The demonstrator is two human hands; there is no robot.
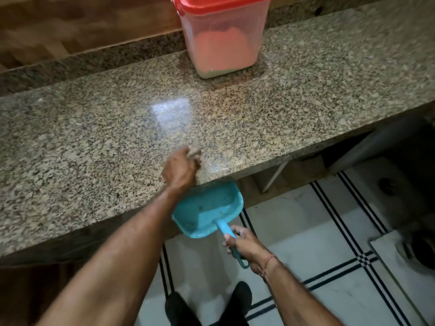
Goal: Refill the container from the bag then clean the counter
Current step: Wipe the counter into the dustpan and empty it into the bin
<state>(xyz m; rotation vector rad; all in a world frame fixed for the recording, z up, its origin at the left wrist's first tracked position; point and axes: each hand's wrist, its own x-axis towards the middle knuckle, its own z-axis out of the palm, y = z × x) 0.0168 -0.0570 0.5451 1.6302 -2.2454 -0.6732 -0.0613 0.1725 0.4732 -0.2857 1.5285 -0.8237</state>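
A clear plastic container with a red lid stands at the back of the speckled granite counter, partly filled with pale powder. My left hand rests on the counter near its front edge, fingers closed around a small greyish wad that may be a cloth. Just below that edge hangs a turquoise dustpan, its mouth against the counter's underside lip. My right hand grips the dustpan's handle. No bag is in view.
A wooden ledge runs behind the counter. Below lies a white tiled floor with dark stripes. My dark shoes stand on it. Dark objects sit on the floor at far right.
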